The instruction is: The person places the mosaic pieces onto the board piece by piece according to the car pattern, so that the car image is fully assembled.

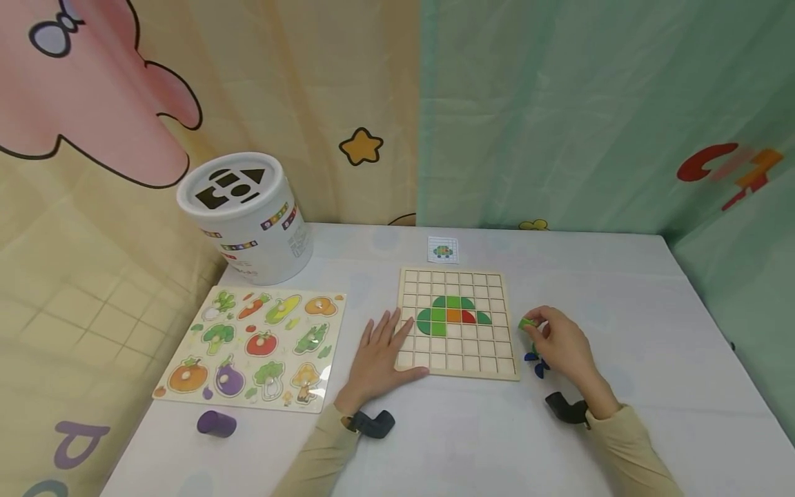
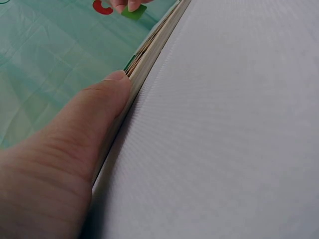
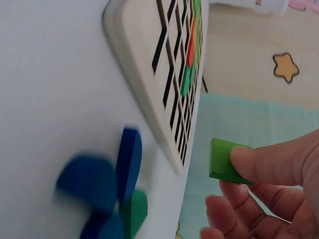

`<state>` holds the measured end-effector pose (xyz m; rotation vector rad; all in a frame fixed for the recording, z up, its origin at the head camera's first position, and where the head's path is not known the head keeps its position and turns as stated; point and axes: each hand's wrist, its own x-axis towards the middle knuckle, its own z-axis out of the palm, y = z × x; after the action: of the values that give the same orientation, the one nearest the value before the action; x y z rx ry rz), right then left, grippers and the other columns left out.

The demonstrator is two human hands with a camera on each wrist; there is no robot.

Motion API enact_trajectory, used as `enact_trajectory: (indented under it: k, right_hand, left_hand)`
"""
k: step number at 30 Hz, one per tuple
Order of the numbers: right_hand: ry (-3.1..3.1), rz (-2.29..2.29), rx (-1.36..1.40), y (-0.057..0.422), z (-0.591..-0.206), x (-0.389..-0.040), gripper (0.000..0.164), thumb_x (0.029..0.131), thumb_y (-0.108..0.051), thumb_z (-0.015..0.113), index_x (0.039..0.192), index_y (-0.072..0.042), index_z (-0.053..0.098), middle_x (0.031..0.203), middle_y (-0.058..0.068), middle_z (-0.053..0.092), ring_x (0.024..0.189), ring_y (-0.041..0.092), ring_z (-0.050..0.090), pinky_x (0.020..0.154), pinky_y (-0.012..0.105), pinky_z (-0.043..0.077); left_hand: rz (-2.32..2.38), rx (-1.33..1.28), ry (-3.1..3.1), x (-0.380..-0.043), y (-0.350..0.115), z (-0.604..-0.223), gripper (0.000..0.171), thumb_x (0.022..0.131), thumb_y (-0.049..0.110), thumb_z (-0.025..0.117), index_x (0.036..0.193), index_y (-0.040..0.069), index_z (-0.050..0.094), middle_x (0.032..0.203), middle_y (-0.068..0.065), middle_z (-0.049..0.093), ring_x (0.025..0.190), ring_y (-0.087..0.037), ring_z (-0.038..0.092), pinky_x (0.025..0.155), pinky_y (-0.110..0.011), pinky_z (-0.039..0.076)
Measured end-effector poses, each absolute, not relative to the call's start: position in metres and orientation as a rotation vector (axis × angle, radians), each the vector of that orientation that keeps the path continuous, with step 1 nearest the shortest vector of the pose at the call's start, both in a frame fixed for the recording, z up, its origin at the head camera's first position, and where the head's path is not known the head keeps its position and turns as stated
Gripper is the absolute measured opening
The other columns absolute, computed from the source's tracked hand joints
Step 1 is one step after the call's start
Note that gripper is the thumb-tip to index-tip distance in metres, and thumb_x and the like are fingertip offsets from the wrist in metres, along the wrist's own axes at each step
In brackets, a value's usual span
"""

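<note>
A wooden grid board (image 1: 422, 354) lies flat on the table, some of its cells filled with green, orange and red tiles. My left hand (image 1: 380, 352) rests at the board's lower left corner, fingers spread over its left side and thumb along the near edge. Between thumb and fingertips, my right hand (image 1: 562, 345) pinches a light green square tile (image 3: 222, 162), held up just off the board's right side. Under that hand lie several loose pieces: blue quarter-round tiles (image 3: 89, 179) and a dark green one (image 3: 135, 211).
A small pattern card (image 1: 443, 250) lies behind the board. To the left are a vegetable puzzle board (image 1: 242, 324), a purple cylinder (image 1: 217, 424) and a white bucket (image 1: 261, 241) with shaped holes in its lid. Printed curtains (image 1: 540, 117) hang behind the table.
</note>
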<state>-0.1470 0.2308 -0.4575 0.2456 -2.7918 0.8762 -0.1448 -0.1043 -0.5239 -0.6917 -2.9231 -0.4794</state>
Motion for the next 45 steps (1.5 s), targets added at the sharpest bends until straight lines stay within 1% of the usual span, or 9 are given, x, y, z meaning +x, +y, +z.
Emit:
enact_trajectory:
  k: [4, 11, 18, 21, 27, 35, 38, 41, 45]
  right_hand:
    - [-2.812, 0.936, 0.322, 0.215, -0.459, -0.151, 0.013, 0.085, -0.011, 0.071, 0.094, -0.006, 0.064, 0.076, 0.001, 0.058, 0.053, 0.012, 0.045, 0.041, 0.028, 0.036]
    - [-2.849, 0.988, 0.377, 0.187, -0.459, -0.159, 0.014, 0.080, -0.015, 0.077, 0.085, -0.010, 0.065, 0.069, -0.004, 0.056, 0.057, 0.012, 0.047, 0.048, 0.029, 0.038]
    - [-2.854, 1.019, 0.461, 0.164, -0.463, -0.168, 0.017, 0.077, -0.017, 0.080, 0.077, -0.014, 0.064, 0.064, -0.007, 0.052, 0.056, 0.012, 0.045, 0.050, 0.028, 0.037]
    - [-2.862, 1.038, 0.473, 0.157, -0.465, -0.171, 0.015, 0.078, -0.018, 0.080, 0.077, -0.015, 0.065, 0.063, -0.008, 0.052, 0.057, 0.012, 0.045, 0.051, 0.028, 0.038]
    - [-2.874, 1.066, 0.514, 0.149, -0.467, -0.176, 0.010, 0.079, -0.016, 0.078, 0.081, -0.014, 0.068, 0.068, -0.008, 0.056, 0.059, 0.011, 0.046, 0.053, 0.029, 0.039]
    - [-2.898, 1.009, 0.531, 0.143, -0.471, -0.179, 0.009, 0.080, -0.015, 0.077, 0.080, -0.014, 0.068, 0.070, -0.008, 0.058, 0.060, 0.010, 0.048, 0.054, 0.028, 0.041]
    - [-2.899, 0.989, 0.537, 0.143, -0.471, -0.180, 0.007, 0.081, -0.014, 0.076, 0.081, -0.013, 0.070, 0.075, -0.006, 0.062, 0.063, 0.010, 0.052, 0.056, 0.029, 0.044]
    - [-2.893, 0.969, 0.549, 0.144, -0.471, -0.181, 0.004, 0.082, -0.013, 0.075, 0.084, -0.010, 0.072, 0.081, -0.003, 0.066, 0.069, 0.012, 0.057, 0.061, 0.032, 0.048]
    - [-2.907, 0.944, 0.535, 0.143, -0.469, -0.182, 0.006, 0.082, -0.012, 0.074, 0.086, -0.008, 0.074, 0.084, 0.000, 0.068, 0.075, 0.016, 0.062, 0.066, 0.036, 0.051]
  left_hand:
    - [-0.487, -0.693, -2.921, -0.145, -0.104, -0.523, 0.095, 0.079, 0.077, 0.047, 0.152, 0.019, 0.026, 0.158, -0.006, 0.012, 0.143, -0.024, 0.005, 0.114, -0.045, -0.002]
    - [-0.488, -0.696, -2.915, -0.145, -0.104, -0.523, 0.095, 0.079, 0.076, 0.047, 0.151, 0.018, 0.026, 0.158, -0.007, 0.013, 0.143, -0.025, 0.007, 0.114, -0.045, 0.000]
    - [-0.503, -0.699, -2.887, -0.145, -0.105, -0.522, 0.095, 0.079, 0.077, 0.046, 0.151, 0.017, 0.029, 0.157, -0.009, 0.016, 0.143, -0.027, 0.010, 0.114, -0.048, 0.003]
    - [-0.493, -0.698, -2.888, -0.145, -0.105, -0.523, 0.095, 0.079, 0.077, 0.046, 0.151, 0.017, 0.029, 0.157, -0.009, 0.016, 0.143, -0.026, 0.010, 0.114, -0.047, 0.003]
    - [-0.489, -0.689, -2.918, -0.145, -0.105, -0.521, 0.095, 0.079, 0.077, 0.047, 0.151, 0.018, 0.027, 0.157, -0.008, 0.014, 0.143, -0.026, 0.008, 0.114, -0.046, 0.002]
    - [-0.483, -0.690, -2.929, -0.144, -0.104, -0.521, 0.095, 0.079, 0.077, 0.046, 0.151, 0.018, 0.026, 0.158, -0.007, 0.013, 0.143, -0.025, 0.007, 0.114, -0.045, 0.001]
    - [-0.482, -0.690, -2.928, -0.144, -0.104, -0.521, 0.095, 0.079, 0.077, 0.046, 0.151, 0.018, 0.026, 0.158, -0.007, 0.013, 0.143, -0.025, 0.007, 0.114, -0.045, 0.001]
    - [-0.496, -0.697, -2.908, -0.144, -0.104, -0.520, 0.095, 0.079, 0.076, 0.047, 0.151, 0.017, 0.029, 0.157, -0.009, 0.015, 0.143, -0.027, 0.009, 0.114, -0.047, 0.003]
    - [-0.500, -0.702, -2.899, -0.143, -0.104, -0.520, 0.095, 0.080, 0.076, 0.046, 0.150, 0.016, 0.030, 0.157, -0.009, 0.016, 0.143, -0.028, 0.010, 0.113, -0.048, 0.005]
